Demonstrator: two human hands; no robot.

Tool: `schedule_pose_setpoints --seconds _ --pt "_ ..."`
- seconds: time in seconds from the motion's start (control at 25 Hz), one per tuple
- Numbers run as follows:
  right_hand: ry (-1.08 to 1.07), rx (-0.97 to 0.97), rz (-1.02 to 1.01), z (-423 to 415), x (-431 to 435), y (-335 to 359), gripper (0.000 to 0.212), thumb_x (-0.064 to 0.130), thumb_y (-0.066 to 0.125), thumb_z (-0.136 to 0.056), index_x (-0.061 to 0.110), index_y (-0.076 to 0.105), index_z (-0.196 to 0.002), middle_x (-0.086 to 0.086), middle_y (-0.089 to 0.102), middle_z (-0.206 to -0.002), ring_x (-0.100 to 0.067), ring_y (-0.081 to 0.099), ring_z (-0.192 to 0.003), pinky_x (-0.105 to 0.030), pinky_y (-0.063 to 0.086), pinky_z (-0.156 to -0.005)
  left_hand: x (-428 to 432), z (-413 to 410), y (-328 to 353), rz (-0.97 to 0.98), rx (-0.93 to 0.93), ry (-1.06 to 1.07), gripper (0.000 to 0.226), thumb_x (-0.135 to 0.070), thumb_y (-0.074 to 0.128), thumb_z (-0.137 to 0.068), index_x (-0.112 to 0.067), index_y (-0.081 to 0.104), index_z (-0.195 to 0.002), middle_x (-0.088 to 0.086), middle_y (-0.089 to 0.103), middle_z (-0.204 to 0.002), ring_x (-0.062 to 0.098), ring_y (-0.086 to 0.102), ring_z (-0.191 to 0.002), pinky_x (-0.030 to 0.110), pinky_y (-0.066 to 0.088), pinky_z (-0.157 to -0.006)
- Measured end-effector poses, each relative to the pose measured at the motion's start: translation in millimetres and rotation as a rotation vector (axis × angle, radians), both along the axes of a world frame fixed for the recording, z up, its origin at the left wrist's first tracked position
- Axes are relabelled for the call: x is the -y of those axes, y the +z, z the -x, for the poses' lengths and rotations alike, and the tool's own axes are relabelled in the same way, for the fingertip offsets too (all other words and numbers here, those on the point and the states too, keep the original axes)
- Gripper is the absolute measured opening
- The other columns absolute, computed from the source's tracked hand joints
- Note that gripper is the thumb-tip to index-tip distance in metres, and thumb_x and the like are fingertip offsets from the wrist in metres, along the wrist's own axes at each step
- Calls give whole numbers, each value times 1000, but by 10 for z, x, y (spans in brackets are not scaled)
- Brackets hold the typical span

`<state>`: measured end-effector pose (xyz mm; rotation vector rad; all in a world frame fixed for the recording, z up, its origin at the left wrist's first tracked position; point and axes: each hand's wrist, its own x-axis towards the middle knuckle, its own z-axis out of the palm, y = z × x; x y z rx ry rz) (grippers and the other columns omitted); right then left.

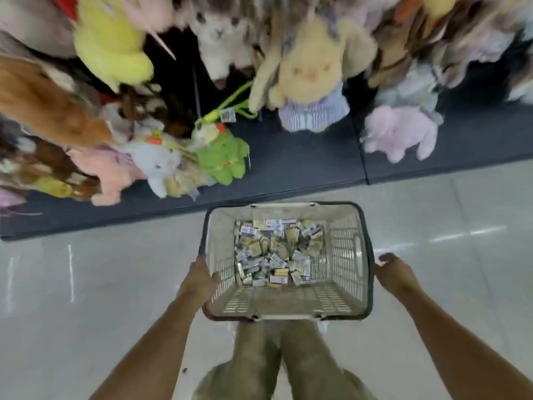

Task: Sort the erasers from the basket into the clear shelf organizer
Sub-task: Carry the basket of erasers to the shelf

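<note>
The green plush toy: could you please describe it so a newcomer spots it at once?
Find the dark shelf beyond the basket. The green plush toy lies at the right end of the toy heap, beside a white toy, and alone is leaf-green.

Print on the erasers [277, 249] is unreadably small; the plush toys [311, 67] blur.

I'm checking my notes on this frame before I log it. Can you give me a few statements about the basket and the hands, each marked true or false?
1. Erasers lie piled in the basket. True.
2. The left hand grips the basket's rim. True.
3. The right hand holds an eraser. False: it holds nothing and is beside the rim.
4. The basket stands on the shelf. False: it is over the floor, in front of the shelf of plush toys.
</note>
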<state>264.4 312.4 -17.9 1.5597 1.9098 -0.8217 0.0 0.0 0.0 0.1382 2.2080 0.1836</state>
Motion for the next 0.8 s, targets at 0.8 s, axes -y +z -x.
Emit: schedule_pose_setpoints --seconds 0.8 --pt "-841 -242 85 -778 141 360 26 33 64 -84 12 59 -70 6 59 -40 -15 54 -46 -28 40 -51 -146 13 339 -125 87 589 9 -3 56 -84 0 55 -92 13 56 -69 28 52 -71 41 46 -72"
